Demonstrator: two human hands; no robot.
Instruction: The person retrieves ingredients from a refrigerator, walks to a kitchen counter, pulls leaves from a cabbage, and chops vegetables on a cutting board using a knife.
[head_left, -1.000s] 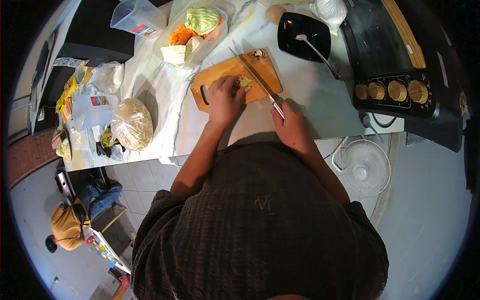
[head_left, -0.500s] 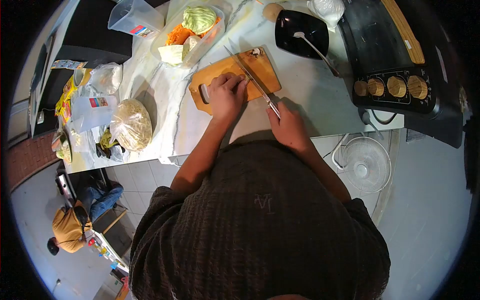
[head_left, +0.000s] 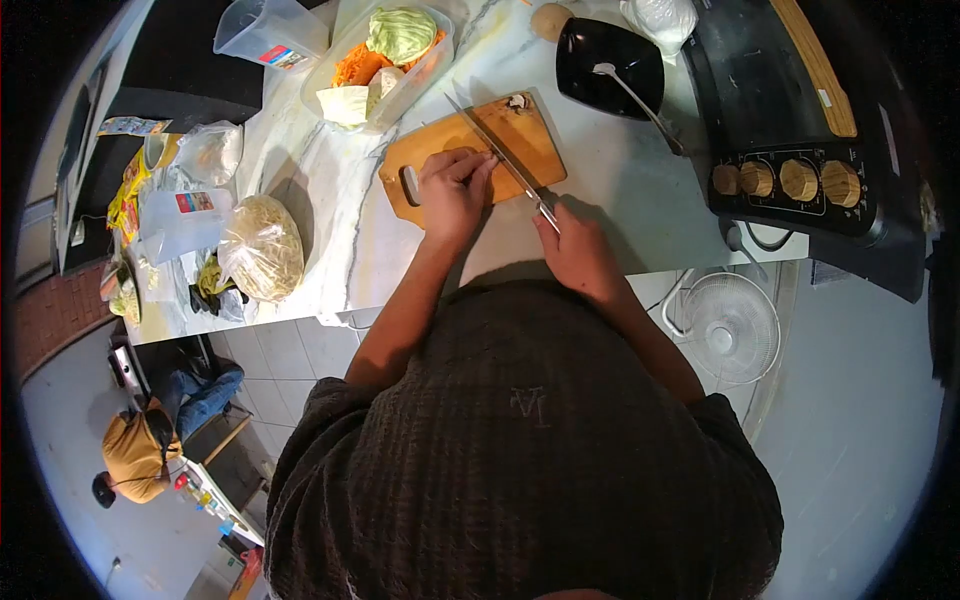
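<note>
On the marble counter lies a wooden cutting board (head_left: 530,130) with an oval handle hole at its left. My left hand (head_left: 455,190) rests on the board with its fingers bent and pressed together at the knife's left side; whatever is under the fingertips is hidden. A long knife (head_left: 505,157) slants across the board, its tip past the far edge. Its handle is in my closed right hand (head_left: 580,245), at the board's near right corner. A small dark and white scrap (head_left: 518,101) sits near the board's far edge.
A plastic container (head_left: 420,75) holds cabbage and shredded orange food. Beyond the board's right are a black bowl (head_left: 610,65) with a spoon and a black oven (head_left: 790,180). A bagged pale food (head_left: 262,248) stands left. A person (head_left: 138,455) sits at lower left.
The knife has shifted left, closer to my left fingertips. The pale yellow pieces that showed by those fingers are now covered. My right hand has moved slightly with the knife.
</note>
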